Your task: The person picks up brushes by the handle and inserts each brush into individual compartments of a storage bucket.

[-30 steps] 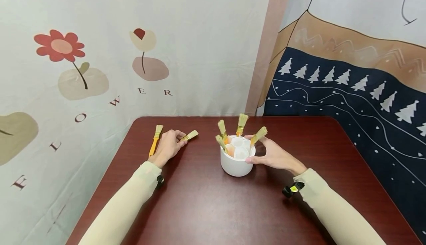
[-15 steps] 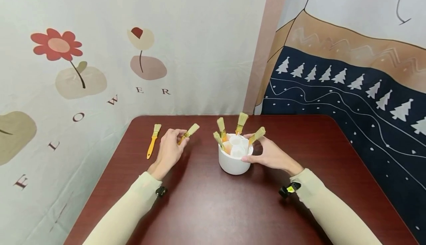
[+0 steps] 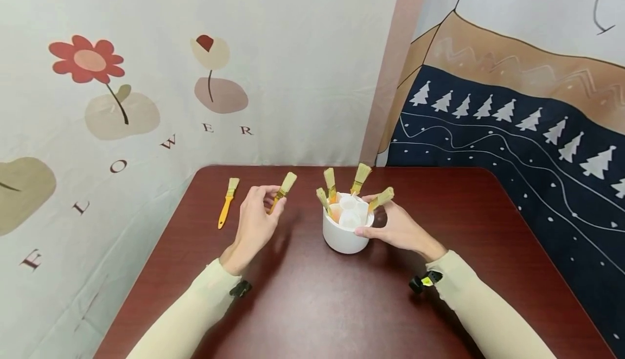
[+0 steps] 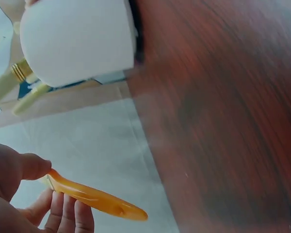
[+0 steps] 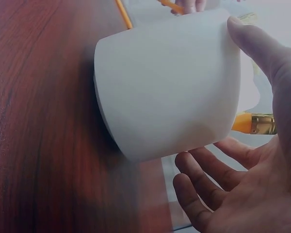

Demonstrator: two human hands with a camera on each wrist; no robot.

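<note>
My left hand [image 3: 256, 220] pinches a paintbrush [image 3: 288, 182] between thumb and fingers, bristles up, above the table. In the left wrist view, the brush's yellow handle [image 4: 102, 200] sticks out below the fingertips. A round white brush holder [image 3: 345, 239] with inner compartments stands on the table to the right. Several brushes [image 3: 362, 174] lean in it, bristles up. My right hand [image 3: 402, 226] grips the holder's right side, the thumb on the near rim and the fingers around the far side. The right wrist view shows the holder's smooth wall [image 5: 167, 87] close up.
Another yellow-handled paintbrush [image 3: 227, 205] lies on the table left of my left hand. The dark red table [image 3: 312, 305] ends at a pale printed curtain [image 3: 303, 77] behind. A dark blue curtain with white trees [image 3: 512, 147] hangs on the right.
My left hand has lifted the paintbrush off the table and turned it more upright, moving slightly right. The right hand stays on the holder, which has hardly moved.
</note>
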